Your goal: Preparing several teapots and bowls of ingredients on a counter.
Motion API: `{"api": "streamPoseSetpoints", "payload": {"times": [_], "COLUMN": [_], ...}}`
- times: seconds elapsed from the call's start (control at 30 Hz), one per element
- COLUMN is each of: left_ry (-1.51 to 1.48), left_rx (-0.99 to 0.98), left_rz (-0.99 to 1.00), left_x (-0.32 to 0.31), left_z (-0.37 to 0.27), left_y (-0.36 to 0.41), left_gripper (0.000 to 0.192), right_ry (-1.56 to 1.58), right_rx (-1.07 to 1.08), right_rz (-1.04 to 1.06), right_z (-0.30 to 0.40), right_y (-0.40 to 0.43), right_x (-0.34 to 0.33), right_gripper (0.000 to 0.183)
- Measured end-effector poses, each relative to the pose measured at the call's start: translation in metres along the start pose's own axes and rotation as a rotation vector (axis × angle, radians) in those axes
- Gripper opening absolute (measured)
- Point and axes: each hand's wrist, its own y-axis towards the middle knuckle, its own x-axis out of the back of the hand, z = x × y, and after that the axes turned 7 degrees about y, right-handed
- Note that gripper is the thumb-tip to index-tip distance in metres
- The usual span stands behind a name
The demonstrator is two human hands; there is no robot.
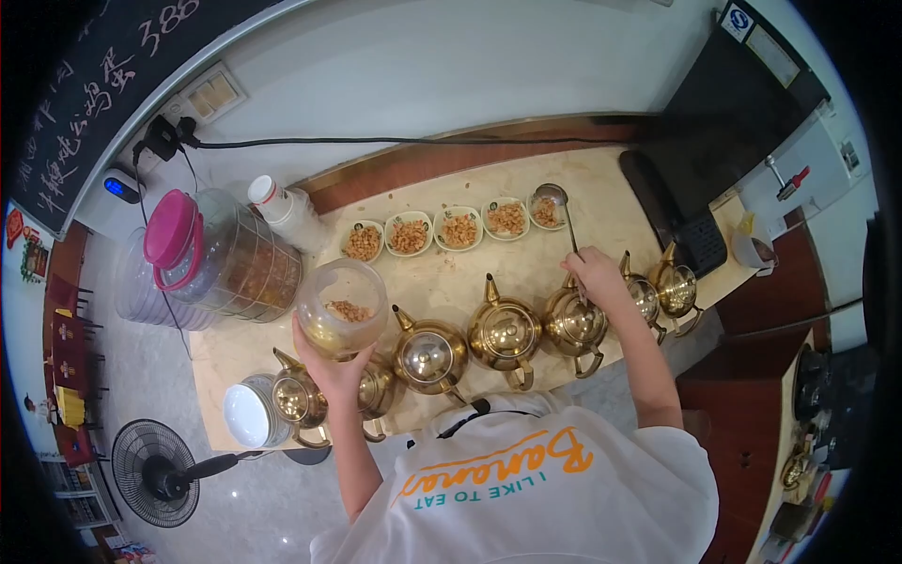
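Note:
My left hand (337, 374) grips a translucent plastic tub (377, 299) with a small heap of orange-brown food pieces (349, 310) at its bottom. In my right hand (599, 276) is the handle of a metal ladle (552, 193), whose bowl is over the far edge of the rightmost small dish (547, 213). That dish ends a row of several small white dishes, among them one in the middle (459, 229), all holding the same food. Several brass-coloured teapots (504, 331) line the near side of the table, below my hands.
A large jar (246, 254) with a pink lid (169, 229) and stacked plastic cups (289, 211) stand left on the pale tabletop (409, 278). Stacked plates (250, 414) sit at the near left corner, beside a black fan (156, 472). A black cable (394, 140) runs along the wall.

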Motion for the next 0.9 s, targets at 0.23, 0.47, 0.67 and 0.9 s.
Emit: {"api": "streamPoseSetpoints", "payload": {"times": [0.23, 0.47, 0.67, 0.9], "left_ry": [0.046, 0.031, -0.001, 0.013], "left_rx": [-0.020, -0.004, -0.024, -0.033], "left_rz": [0.026, 0.034, 0.038, 0.024], "left_x": [0.001, -0.002, -0.001, -0.001], "left_z": [-0.002, 0.000, 0.003, 0.006], "left_y": [-0.002, -0.002, -0.003, -0.003], "left_gripper": [0.115, 0.115, 0.114, 0.114], "right_ry": [-0.033, 0.014, 0.012, -0.047], "right_rx": [-0.036, 0.090, 0.135, 0.251], "right_rz": [0.034, 0.074, 0.059, 0.142], "right_z": [0.006, 0.027, 0.025, 0.035], "right_y": [-0.004, 0.005, 0.012, 0.009], "right_x": [0.012, 0.009, -0.015, -0.025], "right_gripper": [0.013, 0.012, 0.014, 0.015]}}
